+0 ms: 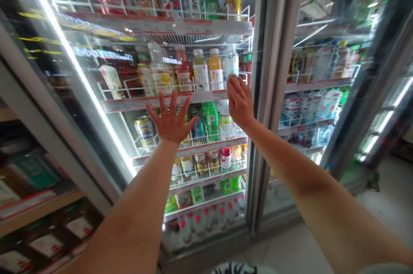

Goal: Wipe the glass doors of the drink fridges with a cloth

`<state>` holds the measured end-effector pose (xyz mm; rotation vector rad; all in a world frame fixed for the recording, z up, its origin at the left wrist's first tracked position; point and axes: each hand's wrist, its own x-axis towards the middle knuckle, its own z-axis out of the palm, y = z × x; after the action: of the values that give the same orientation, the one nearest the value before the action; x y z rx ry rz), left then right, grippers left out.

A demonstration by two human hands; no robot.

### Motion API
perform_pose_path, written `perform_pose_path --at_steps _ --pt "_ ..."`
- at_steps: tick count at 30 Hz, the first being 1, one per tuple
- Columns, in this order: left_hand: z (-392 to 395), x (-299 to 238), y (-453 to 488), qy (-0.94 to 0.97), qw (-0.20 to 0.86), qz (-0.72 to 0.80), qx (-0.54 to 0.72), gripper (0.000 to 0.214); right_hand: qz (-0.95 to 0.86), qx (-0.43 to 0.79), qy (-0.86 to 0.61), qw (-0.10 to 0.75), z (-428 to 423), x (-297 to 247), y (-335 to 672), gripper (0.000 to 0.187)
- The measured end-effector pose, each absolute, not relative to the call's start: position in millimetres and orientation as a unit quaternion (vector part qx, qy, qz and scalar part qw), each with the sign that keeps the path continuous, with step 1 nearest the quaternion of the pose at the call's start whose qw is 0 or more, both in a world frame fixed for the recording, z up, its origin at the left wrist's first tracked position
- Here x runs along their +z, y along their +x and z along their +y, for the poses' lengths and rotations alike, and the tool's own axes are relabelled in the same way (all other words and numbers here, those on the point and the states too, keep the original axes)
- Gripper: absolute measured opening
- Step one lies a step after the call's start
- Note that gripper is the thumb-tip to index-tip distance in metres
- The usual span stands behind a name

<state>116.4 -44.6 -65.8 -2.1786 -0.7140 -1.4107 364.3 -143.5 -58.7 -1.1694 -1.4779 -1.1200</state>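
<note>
Many bottles [200,72] behind reflecting glass [97,53]; metal frame [270,72] alongside.

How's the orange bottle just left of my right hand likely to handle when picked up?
The orange bottle shows colour up to its neck, so it's probably full and heavy for its size. Standing tall and narrow, it may tip if nudged; laid down, its rounded body could roll.

My left hand [172,122] is raised, fingers [173,101] splayed wide, my left arm [142,188] stretched below it. Right of that hand and slightly higher, my right hand [240,101] curls, fingers together, on my outstretched right arm [297,168].
</note>
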Motion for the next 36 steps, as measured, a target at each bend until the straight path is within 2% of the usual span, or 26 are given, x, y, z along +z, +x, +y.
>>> perform_pose_path --at_steps 2,3,6,7,8,11,13,14,18,19,22,24,29,30,34,36 --pt "-45 -66 116 -0.788 0.227 -0.264 -0.507 0.075 -0.584 -0.448 -0.478 0.479 -140 -59 356 0.072" --pt "-46 -66 116 -0.788 0.23 -0.267 -0.505 0.075 -0.623 -0.442 -0.468 0.445 -139 -64 350 0.073" --pt "-47 -65 116 -0.789 0.234 -0.266 -0.501 0.074 -0.76 -0.417 -0.419 0.271 -143 -84 338 0.075" --pt "-47 -65 116 -0.791 0.232 -0.264 -0.501 0.074 -0.77 -0.419 -0.412 0.248 -143 -86 337 0.074" --pt "-47 -65 116 -0.792 0.228 -0.262 -0.502 0.075 -0.758 -0.43 -0.416 0.258 -143 -84 338 0.072" --pt "-48 -64 117 -0.793 0.209 -0.255 -0.513 0.076 -0.64 -0.466 -0.453 0.41 -136 -68 344 0.068" --pt "-49 -63 117 -0.791 0.208 -0.256 -0.515 0.074 -0.588 -0.46 -0.471 0.47 -132 -62 341 0.069" --pt "-49 -63 117 -0.79 0.213 -0.257 -0.515 0.074 -0.602 -0.451 -0.475 0.457 -132 -62 338 0.07" --pt "-49 -64 117 -0.785 0.221 -0.256 -0.519 0.075 -0.738 -0.423 -0.445 0.28 -135 -66 329 0.066" --pt "-48 -65 117 -0.785 0.221 -0.253 -0.519 0.074 -0.732 -0.428 -0.447 0.285 -134 -61 331 0.063" --pt "-45 -66 116 -0.79 0.227 -0.248 -0.513 0.076 -0.623 -0.449 -0.475 0.43 -126 -39 340 0.059" --pt "-43 -67 116 -0.791 0.227 -0.241 -0.515 0.077 -0.591 -0.448 -0.469 0.479 -122 -32 342 0.057" --pt "-40 -68 117 -0.789 0.219 -0.229 -0.526 0.078 -0.752 -0.404 -0.408 0.324 -129 -33 335 0.057" --pt "-40 -68 117 -0.79 0.217 -0.231 -0.525 0.077 -0.747 -0.401 -0.413 0.334 -129 -25 337 0.057" --pt "-40 -68 120 -0.796 0.188 -0.231 -0.527 0.078 -0.616 -0.412 -0.477 0.473 -119 21 345 0.058" --pt "-41 -68 120 -0.797 0.18 -0.228 -0.53 0.078 -0.6 -0.419 -0.487 0.478 -115 26 337 0.059"
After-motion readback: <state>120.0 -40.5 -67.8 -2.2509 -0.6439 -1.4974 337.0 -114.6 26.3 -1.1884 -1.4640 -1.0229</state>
